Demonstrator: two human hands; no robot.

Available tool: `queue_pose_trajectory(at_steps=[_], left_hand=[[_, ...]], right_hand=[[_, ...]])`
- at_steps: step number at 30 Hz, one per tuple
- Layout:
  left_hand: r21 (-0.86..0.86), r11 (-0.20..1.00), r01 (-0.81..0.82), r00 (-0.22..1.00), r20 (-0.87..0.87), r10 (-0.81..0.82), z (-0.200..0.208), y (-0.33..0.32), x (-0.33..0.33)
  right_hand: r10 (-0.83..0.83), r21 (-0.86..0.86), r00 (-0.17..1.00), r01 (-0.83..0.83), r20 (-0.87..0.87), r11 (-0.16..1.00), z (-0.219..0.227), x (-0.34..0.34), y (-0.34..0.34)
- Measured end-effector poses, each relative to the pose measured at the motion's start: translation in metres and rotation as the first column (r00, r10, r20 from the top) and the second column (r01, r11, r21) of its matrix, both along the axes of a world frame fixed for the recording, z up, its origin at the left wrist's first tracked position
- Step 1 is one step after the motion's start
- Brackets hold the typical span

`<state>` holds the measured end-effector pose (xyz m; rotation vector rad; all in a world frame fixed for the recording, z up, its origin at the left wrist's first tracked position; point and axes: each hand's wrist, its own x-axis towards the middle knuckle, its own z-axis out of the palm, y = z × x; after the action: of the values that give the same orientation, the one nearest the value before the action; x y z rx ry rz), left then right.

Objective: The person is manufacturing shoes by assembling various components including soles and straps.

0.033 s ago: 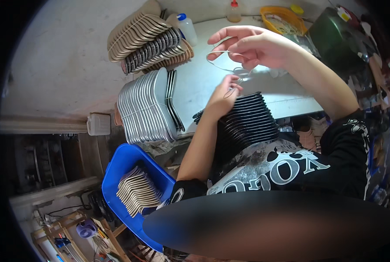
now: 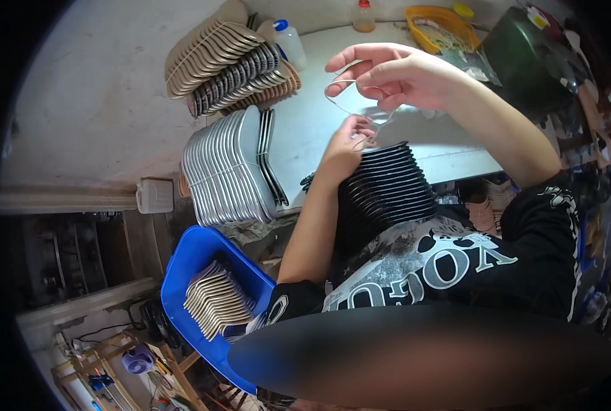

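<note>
A stack of black, curved, sole-shaped pieces (image 2: 391, 181) stands on edge against the front of my shirt, at the table's near edge. My left hand (image 2: 348, 147) is at the stack's far upper end, fingers curled around part of a thin pale cord (image 2: 342, 105). Higher and to the right, my right hand (image 2: 405, 74) has its fingers bent, with the cord looped over them. Between the two hands the cord hangs in loose loops. Left of my hands, a bundle of silver-grey sole-shaped pieces (image 2: 223, 164) has a thin band around it, beside a few black ones (image 2: 271, 157).
More bundled beige and dark pieces (image 2: 209, 58) lie at the far left, near a blue-capped bottle (image 2: 290, 46). At the back are a red-capped bottle (image 2: 364, 17) and a yellow basket (image 2: 446, 15) of pale cords. A blue tub (image 2: 182, 257) with more pieces stands at lower left.
My left hand has shifted slightly to the left, and the cord's loops by it hang a little differently. My right hand stays nearly in place.
</note>
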<state>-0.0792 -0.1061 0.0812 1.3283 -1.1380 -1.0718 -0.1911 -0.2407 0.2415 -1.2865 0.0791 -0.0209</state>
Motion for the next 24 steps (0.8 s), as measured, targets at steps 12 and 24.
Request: queue_pose_trajectory(at_steps=[12, 24], left_hand=[[-0.077, 0.995, 0.070, 0.891, -0.444, -0.098, -0.004, 0.010, 0.012], [0.028, 0.999, -0.035, 0.870, -0.491, 0.044, -0.001, 0.009, 0.010]], right_hand=[[-0.290, 0.076, 0.957, 0.291, -0.027, 0.954, -0.095, -0.019, 0.020], [-0.458, 0.116, 0.850, 0.499, -0.261, 0.859, -0.123, -0.051, 0.035]])
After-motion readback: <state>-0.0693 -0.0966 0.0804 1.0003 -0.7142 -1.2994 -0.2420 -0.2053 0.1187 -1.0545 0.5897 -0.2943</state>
